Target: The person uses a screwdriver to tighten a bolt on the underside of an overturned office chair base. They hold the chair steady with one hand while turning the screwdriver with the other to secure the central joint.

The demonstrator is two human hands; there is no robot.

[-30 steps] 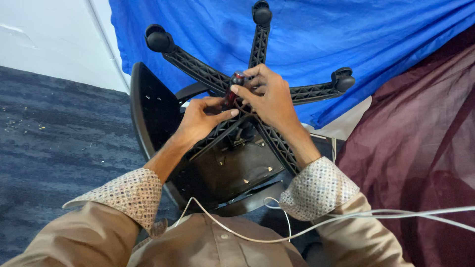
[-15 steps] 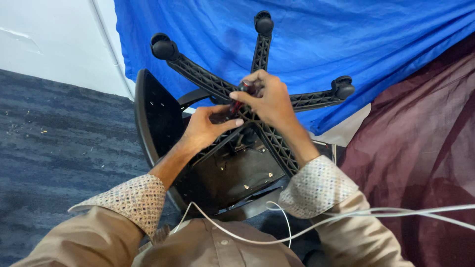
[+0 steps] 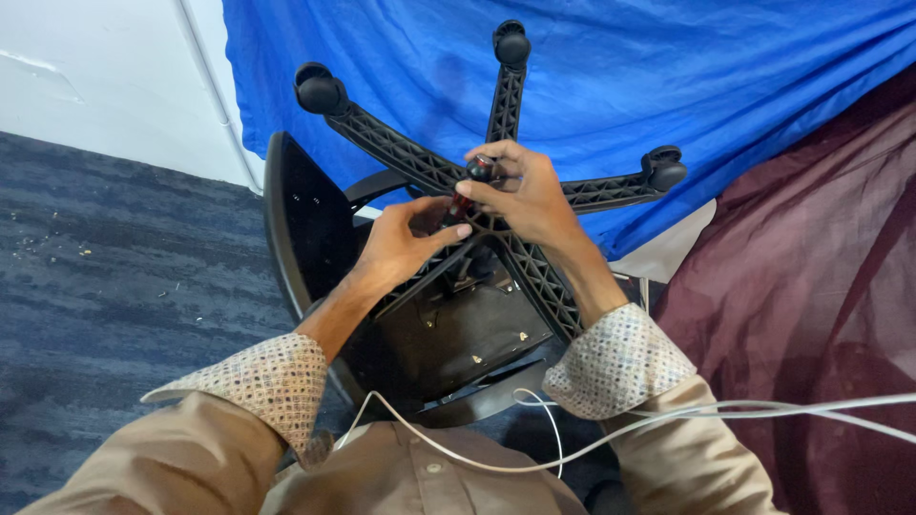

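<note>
On the carpet (image 3: pixel 114 286), an upturned chair (image 3: pixel 315 229) lies with its star base (image 3: pixel 534 277) raised toward a blue sheet (image 3: pixel 668 86).
Left hand (image 3: pixel 401 246) curls half-shut at the base's hub, thumb and fingertips touching a dark red-banded tool (image 3: pixel 469 189); right hand (image 3: pixel 520 195) is closed around that tool's top, just above the hub. White cable (image 3: pixel 668 420) crosses the lap; maroon cloth (image 3: pixel 821 267) lies at right.

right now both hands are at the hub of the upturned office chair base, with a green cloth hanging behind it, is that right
Not quite: the cloth behind is blue, not green, as the head view shows. The rest holds: the left hand and right hand are both at the hub of the upturned office chair base.
</note>
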